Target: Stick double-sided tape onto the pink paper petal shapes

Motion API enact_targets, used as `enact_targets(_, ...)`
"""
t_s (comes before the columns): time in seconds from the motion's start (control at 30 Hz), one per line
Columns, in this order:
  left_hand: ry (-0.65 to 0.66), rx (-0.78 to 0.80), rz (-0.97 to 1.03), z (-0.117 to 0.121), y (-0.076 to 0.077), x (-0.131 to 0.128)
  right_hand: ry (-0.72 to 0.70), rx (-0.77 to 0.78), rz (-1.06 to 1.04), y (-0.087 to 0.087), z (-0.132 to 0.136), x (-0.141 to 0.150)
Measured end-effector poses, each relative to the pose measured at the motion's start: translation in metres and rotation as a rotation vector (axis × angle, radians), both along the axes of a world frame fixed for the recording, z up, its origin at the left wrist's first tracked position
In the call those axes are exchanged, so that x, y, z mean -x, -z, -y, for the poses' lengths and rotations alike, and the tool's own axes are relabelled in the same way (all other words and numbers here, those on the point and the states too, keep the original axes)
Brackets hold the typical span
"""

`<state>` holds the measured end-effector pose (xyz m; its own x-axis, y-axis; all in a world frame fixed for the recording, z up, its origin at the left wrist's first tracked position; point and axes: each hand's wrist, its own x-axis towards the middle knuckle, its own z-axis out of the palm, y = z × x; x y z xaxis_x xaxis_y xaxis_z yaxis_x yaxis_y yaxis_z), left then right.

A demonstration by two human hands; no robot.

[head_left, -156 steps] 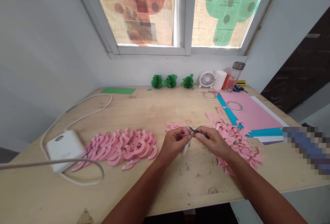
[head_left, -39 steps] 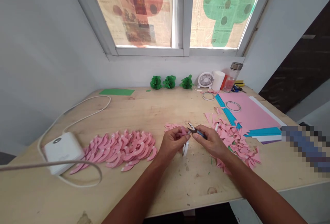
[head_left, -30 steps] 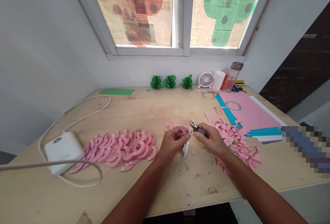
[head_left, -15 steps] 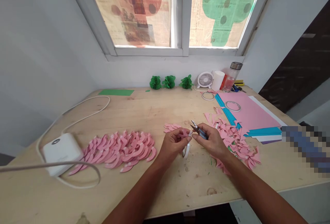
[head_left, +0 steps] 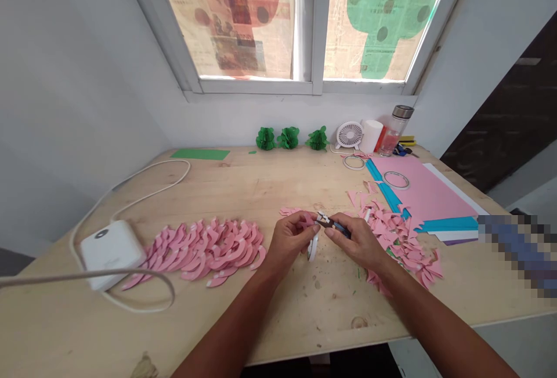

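Note:
My left hand (head_left: 288, 242) pinches a small pink paper piece (head_left: 307, 220) above the middle of the table. A narrow roll of white tape (head_left: 312, 249) hangs just below those fingers. My right hand (head_left: 360, 243) is closed around a pair of small snips (head_left: 334, 225), their blades pointing left and reaching the left fingertips. Whether the blades touch the tape cannot be made out. To the left lie overlapping rows of curved pink paper pieces (head_left: 213, 247) with whitish tabs. Pink paper scraps (head_left: 404, 244) are heaped by my right forearm.
A white power bank (head_left: 112, 253) with a looping cable stands at the left. Along the wall are green paper ornaments (head_left: 288, 138), a small fan (head_left: 350, 134) and a glass bottle (head_left: 391, 134). Pink sheets (head_left: 435, 192) with a tape ring (head_left: 395, 180) lie right.
The snips have moved left and down, so their blades now meet the left fingertips. The whole view has shifted slightly; both hands keep their hold.

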<state>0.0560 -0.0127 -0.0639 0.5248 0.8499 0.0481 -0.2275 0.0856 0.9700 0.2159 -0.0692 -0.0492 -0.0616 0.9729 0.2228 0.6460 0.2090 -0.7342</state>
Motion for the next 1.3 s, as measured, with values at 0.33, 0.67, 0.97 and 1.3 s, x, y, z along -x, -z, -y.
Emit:
enact_targets(0.33, -0.003, 0.000, 0.000, -0.0007, -0.0026, -0.0001, -0.019, -0.008, 0.026, 0.0009, 0.0003, -0.0011)
enact_targets(0.67, -0.016, 0.032, -0.001, 0.0011, -0.0052, -0.0009, 0.005, -0.022, 0.070, -0.0001, 0.0000, -0.0007)
enact_targets(0.97, -0.020, 0.043, -0.015, 0.0007, -0.0052, -0.0017, 0.023, -0.024, 0.083, -0.0002, 0.0000, -0.0006)
enact_targets(1.3, -0.012, 0.034, -0.011, 0.0002, -0.0026, -0.0014, 0.040, -0.013, 0.069, 0.0008, -0.0004, 0.0006)
